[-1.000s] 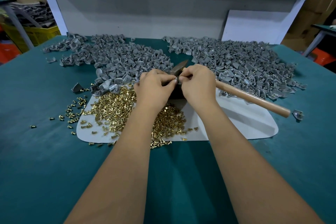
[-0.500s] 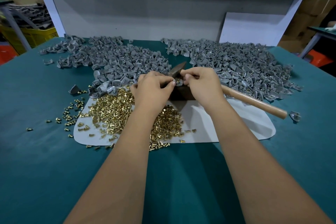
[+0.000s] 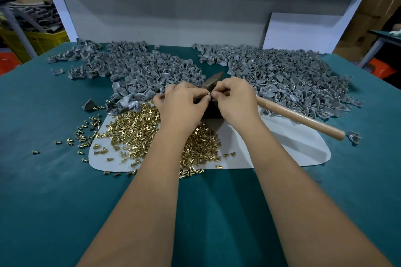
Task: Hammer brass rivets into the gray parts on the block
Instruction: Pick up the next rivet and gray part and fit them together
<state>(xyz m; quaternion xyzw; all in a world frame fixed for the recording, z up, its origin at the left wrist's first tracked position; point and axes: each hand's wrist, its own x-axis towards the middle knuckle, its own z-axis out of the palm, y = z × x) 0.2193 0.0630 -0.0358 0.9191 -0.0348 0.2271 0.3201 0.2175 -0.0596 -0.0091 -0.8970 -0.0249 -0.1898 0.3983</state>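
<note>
Both hands, left hand (image 3: 181, 104) and right hand (image 3: 235, 102), are pinching, each grip nearly closed, something tiny over the dark block (image 3: 211, 110) at frame centre, likely a light, slippery brass rivet best fingertip-held.

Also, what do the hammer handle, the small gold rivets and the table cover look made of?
Pale brown hammer handle: smooth wood, likely. Small gold rivets: shiny yellow metal, probably brass. Teal table cover: matte, softly mottled surface, likely felt or cloth.
</note>
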